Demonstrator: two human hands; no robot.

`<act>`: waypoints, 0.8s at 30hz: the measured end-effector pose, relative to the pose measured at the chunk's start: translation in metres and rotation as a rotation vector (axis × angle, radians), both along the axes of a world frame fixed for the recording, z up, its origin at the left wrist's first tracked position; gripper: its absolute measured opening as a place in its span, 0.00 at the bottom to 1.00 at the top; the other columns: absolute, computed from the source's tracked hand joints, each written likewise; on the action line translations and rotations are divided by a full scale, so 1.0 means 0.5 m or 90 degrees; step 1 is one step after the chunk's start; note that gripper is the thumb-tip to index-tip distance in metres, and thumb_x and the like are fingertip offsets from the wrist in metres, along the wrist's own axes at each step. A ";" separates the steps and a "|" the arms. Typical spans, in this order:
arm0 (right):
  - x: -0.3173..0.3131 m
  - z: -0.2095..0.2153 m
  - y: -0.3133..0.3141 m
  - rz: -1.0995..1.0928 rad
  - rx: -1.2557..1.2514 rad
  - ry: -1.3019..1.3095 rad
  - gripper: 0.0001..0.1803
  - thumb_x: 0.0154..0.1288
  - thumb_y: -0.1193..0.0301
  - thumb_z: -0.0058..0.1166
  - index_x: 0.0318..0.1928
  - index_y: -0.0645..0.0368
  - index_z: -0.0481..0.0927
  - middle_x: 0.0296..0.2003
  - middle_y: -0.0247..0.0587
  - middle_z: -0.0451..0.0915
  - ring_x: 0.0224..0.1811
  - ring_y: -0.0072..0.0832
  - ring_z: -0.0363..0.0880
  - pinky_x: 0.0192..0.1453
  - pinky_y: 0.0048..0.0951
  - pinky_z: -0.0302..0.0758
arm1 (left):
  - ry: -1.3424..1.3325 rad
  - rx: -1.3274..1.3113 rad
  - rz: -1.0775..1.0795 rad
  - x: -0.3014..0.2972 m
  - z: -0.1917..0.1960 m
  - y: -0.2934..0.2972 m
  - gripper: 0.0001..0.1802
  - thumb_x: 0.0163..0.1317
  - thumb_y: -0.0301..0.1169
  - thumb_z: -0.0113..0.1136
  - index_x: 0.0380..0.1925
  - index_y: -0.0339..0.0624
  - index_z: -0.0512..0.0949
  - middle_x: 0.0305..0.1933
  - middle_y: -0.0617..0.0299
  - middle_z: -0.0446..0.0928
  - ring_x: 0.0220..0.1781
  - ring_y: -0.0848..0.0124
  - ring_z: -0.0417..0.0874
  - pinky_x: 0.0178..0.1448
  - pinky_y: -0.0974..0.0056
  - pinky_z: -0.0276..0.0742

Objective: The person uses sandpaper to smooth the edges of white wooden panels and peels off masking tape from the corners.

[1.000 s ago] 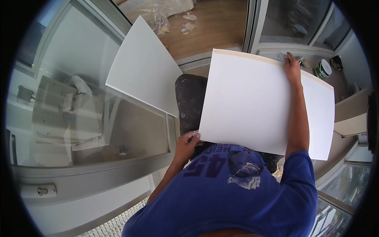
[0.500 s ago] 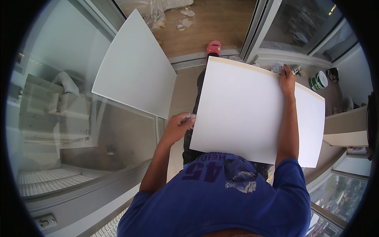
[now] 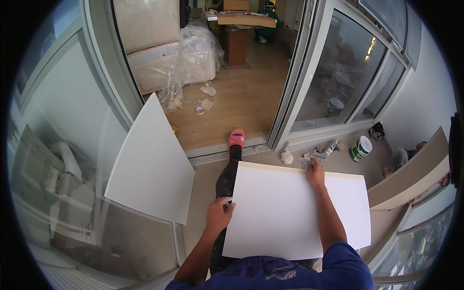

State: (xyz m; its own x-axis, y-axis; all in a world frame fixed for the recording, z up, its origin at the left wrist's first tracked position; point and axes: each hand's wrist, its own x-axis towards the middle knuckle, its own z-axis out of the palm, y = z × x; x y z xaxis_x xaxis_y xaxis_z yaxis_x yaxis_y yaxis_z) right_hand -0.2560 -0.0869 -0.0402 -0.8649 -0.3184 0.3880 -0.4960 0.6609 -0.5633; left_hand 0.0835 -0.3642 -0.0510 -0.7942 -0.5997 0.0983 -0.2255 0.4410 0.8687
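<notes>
A large white panel (image 3: 275, 212) with a tan strip (image 3: 275, 168) along its far edge lies across my legs. My right hand (image 3: 315, 175) is closed over that far edge, right of its middle, with the forearm crossing the panel's face. At the left edge, my left hand (image 3: 221, 212) has its fingers curled, the tips meeting the panel's side. What lies behind these fingers is hidden. A second white panel (image 3: 152, 169) leans at the left against the glass door frame.
Ahead is a sliding-door track (image 3: 200, 158), my red shoe (image 3: 237, 138) beside it. A white-and-green bucket (image 3: 360, 149), a tube (image 3: 329, 149) and a crumpled white lump (image 3: 287, 157) sit at the right. Inside are plastic-wrapped furniture (image 3: 193, 58) and a person in green (image 3: 267, 21).
My view has tilted up, bringing more of the room beyond the door into sight. Both hands stay at the same edges of the panel.
</notes>
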 end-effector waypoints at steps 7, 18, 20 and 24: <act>0.154 -0.001 -0.169 0.132 -0.334 -0.342 0.11 0.81 0.66 0.59 0.48 0.62 0.85 0.32 0.35 0.85 0.31 0.23 0.79 0.37 0.28 0.75 | 0.006 -0.116 -0.009 -0.038 0.056 -0.012 0.23 0.62 0.33 0.75 0.55 0.35 0.83 0.50 0.47 0.86 0.47 0.54 0.89 0.52 0.55 0.84; 0.292 -0.009 -0.260 0.480 -0.368 -0.528 0.08 0.75 0.74 0.63 0.51 0.63 0.87 0.44 0.36 0.90 0.47 0.26 0.86 0.59 0.32 0.80 | 0.194 0.068 -0.060 -0.110 0.068 0.036 0.20 0.82 0.32 0.53 0.66 0.31 0.79 0.57 0.39 0.86 0.58 0.51 0.90 0.63 0.56 0.82; 0.271 0.038 -0.261 0.428 -0.205 -0.208 0.11 0.72 0.72 0.66 0.51 0.62 0.87 0.46 0.41 0.90 0.49 0.36 0.87 0.62 0.39 0.78 | 0.231 0.005 0.008 -0.099 0.058 0.005 0.20 0.82 0.31 0.51 0.65 0.32 0.79 0.56 0.39 0.86 0.58 0.50 0.90 0.63 0.56 0.82; 0.139 0.008 -0.248 0.195 -0.002 0.067 0.16 0.67 0.65 0.68 0.52 0.59 0.87 0.52 0.50 0.88 0.58 0.50 0.83 0.70 0.52 0.70 | 0.173 -0.086 0.020 -0.076 0.042 -0.053 0.19 0.82 0.30 0.50 0.65 0.32 0.79 0.57 0.38 0.86 0.60 0.47 0.89 0.64 0.55 0.81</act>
